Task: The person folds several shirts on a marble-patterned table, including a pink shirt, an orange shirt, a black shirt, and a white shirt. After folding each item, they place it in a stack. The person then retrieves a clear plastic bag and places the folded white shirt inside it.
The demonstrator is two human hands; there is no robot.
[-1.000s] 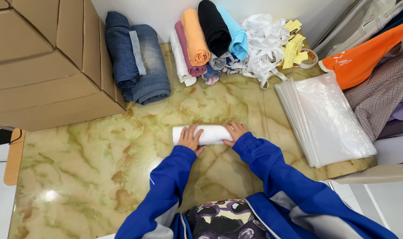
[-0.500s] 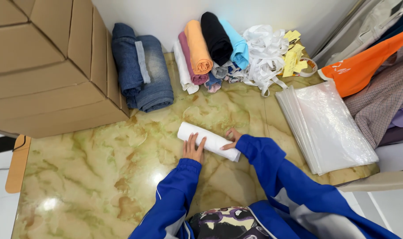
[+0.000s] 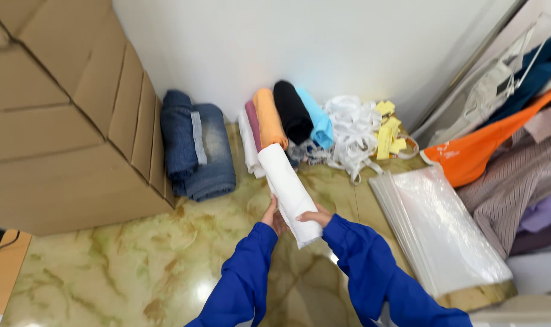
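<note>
White fabric roll point(image 3: 287, 189) — both hands

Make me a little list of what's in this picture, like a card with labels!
Held thing: white rolled cloth, lifted and pointing toward the pile
Left hand: grips the roll's near end
Right hand: grips the same end
Pile by the wall: rolled clothes, orange, black, light blue, pink
Left of pile: folded jeans
Far left: cardboard boxes
Right: clear plastic bags
Surface: green marbled top
</note>
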